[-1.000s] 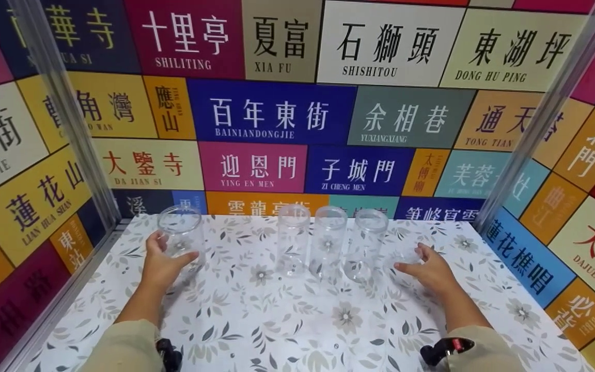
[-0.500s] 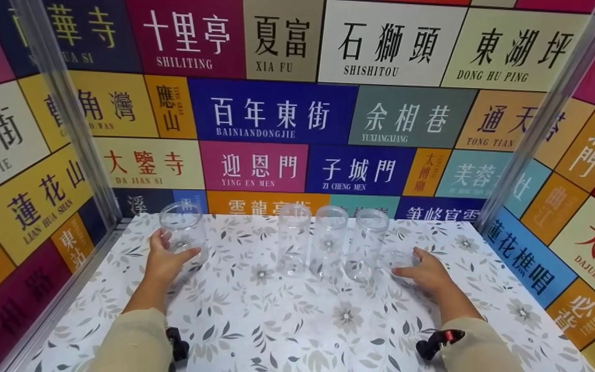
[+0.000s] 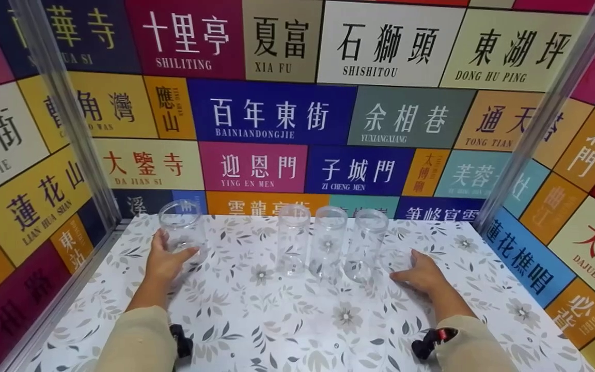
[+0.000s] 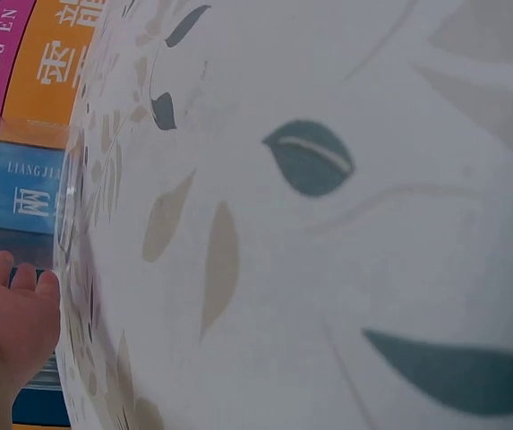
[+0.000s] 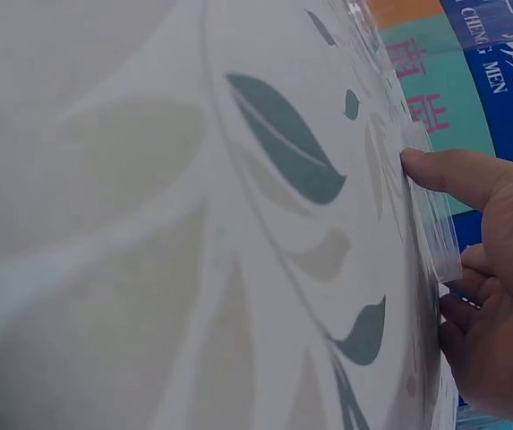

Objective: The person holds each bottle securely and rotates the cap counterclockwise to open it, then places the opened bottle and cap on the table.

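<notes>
On the left of the table, my left hand (image 3: 160, 264) grips a wide clear plastic jar (image 3: 181, 221), thumb on the near right side and fingers round the left. The left wrist view shows this jar (image 4: 68, 193) between thumb and fingers at the left edge. My right hand (image 3: 425, 274) holds a shallow clear round piece like a lid (image 3: 394, 259) by its sides, low over the table. In the right wrist view, thumb and fingers span this lid-like piece (image 5: 437, 219). Just left of it stand three tall clear jars (image 3: 294, 237), upright in a row.
The table (image 3: 277, 320) has a white cover with leaves and flowers. Behind it rises a wall of coloured sign panels (image 3: 271, 113). Metal posts stand at the left (image 3: 73, 103) and right (image 3: 540, 108) corners.
My right hand has shifted a little to the left with the lid-like piece, closer to the row of jars. The left hand and its jar have moved slightly away from me.
</notes>
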Demonstrator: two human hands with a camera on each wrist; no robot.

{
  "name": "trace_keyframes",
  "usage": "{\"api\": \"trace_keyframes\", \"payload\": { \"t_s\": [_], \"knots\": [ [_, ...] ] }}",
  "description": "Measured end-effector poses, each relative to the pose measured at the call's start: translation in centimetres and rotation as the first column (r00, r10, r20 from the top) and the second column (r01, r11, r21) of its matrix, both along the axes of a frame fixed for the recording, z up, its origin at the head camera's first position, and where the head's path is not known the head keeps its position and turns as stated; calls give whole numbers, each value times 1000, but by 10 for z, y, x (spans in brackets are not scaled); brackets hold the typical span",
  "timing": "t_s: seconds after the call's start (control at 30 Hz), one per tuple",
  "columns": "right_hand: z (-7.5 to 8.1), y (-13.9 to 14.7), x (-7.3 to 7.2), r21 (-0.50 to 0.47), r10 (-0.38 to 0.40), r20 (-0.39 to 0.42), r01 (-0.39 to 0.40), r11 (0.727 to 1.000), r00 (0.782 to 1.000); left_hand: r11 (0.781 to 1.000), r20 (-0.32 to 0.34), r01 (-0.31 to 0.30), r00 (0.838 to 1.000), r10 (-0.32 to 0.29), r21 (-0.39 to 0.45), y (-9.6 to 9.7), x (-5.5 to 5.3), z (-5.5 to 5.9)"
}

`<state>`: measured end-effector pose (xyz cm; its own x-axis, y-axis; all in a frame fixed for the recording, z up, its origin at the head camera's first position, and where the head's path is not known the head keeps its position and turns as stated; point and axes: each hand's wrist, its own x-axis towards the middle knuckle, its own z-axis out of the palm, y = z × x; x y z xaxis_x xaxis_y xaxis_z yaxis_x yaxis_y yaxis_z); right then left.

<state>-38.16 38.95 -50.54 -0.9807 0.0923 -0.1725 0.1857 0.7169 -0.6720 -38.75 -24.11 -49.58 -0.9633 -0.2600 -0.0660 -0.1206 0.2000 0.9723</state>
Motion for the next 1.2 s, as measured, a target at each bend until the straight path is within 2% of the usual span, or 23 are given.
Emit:
{"api": "trace_keyframes", "payload": {
  "t_s": [0.37, 0.6, 0.73, 1.0, 1.2],
  "knots": [
    [1, 0, 1, 19, 19, -30, -18, 1000, 999, 1000, -10, -13, 1000, 13, 24, 1, -4, -4],
    [5, -1, 4, 14, 2, -24, -2, 1000, 1000, 999, -15, -32, 999, 31, -15, 1, -3, -4],
    [9, 0, 10, -40, -19, -36, 18, 999, 999, 996, -35, -74, 997, 72, -47, 2, 1, 0],
    [16, 1, 15, -101, -34, -54, 29, 995, 998, 990, -106, -138, 985, 136, -14, 9, 14, 12],
    [25, -2, 22, -143, -54, -59, 45, 989, 997, 989, -115, -142, 984, 137, -29, 14, 19, 20]
  ]
}}
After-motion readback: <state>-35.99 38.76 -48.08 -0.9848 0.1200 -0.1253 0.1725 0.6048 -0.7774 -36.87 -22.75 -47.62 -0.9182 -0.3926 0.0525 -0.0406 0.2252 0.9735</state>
